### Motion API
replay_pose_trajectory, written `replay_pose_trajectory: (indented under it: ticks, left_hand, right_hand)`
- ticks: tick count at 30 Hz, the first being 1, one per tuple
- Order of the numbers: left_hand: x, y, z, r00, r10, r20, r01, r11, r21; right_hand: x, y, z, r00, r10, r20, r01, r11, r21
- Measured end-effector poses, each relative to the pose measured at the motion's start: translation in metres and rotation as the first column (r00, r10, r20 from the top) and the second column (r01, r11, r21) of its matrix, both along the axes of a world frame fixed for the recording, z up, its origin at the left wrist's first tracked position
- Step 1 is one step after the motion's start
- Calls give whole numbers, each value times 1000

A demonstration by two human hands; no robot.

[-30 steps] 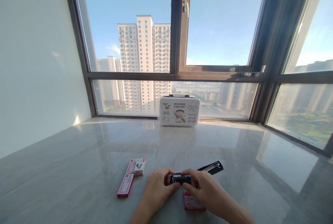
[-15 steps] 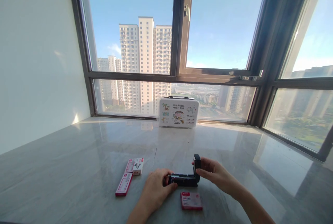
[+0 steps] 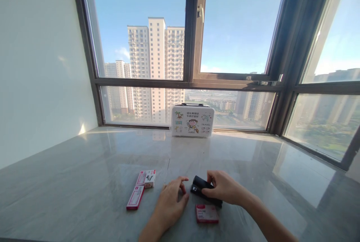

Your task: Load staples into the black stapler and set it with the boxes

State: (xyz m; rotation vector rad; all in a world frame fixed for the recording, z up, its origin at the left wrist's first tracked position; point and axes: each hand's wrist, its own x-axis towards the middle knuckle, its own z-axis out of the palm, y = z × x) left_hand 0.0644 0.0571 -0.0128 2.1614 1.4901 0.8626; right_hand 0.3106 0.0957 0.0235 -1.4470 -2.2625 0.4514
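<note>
A black stapler (image 3: 200, 187) lies closed on the grey marble sill (image 3: 84, 167), and my right hand (image 3: 223, 188) is wrapped over its top and rear. My left hand (image 3: 171, 201) rests just left of the stapler with fingers loosely spread, holding nothing; its fingertips are near the stapler's front end. A small red box of staples (image 3: 206, 214) lies just in front of the stapler, between my forearms.
Left of my hands lie a long red-and-white box (image 3: 135, 198) and a short white-and-red box (image 3: 147, 178). A white cartoon-printed case (image 3: 192, 121) stands against the window at the back. A white wall borders the left side.
The stapler's lid, swung open a second ago and upright half a second ago, is now folded down shut under my right hand. My left hand has let go of the stapler's body.
</note>
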Motion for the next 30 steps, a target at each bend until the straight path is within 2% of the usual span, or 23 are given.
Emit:
replay_pose_trajectory:
  ticks: [1, 3, 6, 8, 11, 13, 16, 20, 26, 30]
  left_hand:
    - [3, -4, 2, 999, -28, 20, 28, 1000, 5]
    - [12, -12, 7, 988, -138, 67, 139, 990, -9]
    - [31, -21, 11, 920, -377, 102, 384, 921, -62]
    - [40, -24, 11, 884, -459, 92, 466, 881, -79]
    - [36, -26, 11, 917, -392, 76, 396, 917, -50]
    - [22, -25, 11, 955, -290, 57, 292, 955, -42]
    - [-5, -23, 11, 980, -193, 39, 195, 980, -51]
    - [-21, -22, 5, 981, -177, 77, 180, 983, -38]
    - [-16, -21, -2, 985, -156, 79, 160, 986, -37]
    - [-13, -21, -2, 981, -151, 123, 158, 986, -47]
  right_hand:
    - [8, -1, -3, 999, -34, -35, 34, 999, -17]
    - [22, -5, -11, 984, -80, -160, 57, 989, -140]
    - [37, -12, -22, 909, -120, -398, -44, 925, -378]
    - [42, -19, -27, 852, -185, -489, -65, 890, -450]
    - [41, -33, -31, 804, -280, -525, -6, 878, -479]
    - [38, -42, -32, 789, -298, -538, -3, 873, -488]
    - [26, -53, -36, 778, -297, -553, -28, 863, -504]
    - [0, -58, -42, 760, -235, -606, -92, 884, -458]
    - [-40, -54, -41, 741, -209, -638, -79, 917, -392]
    - [-47, -52, -45, 693, -220, -687, -86, 920, -382]
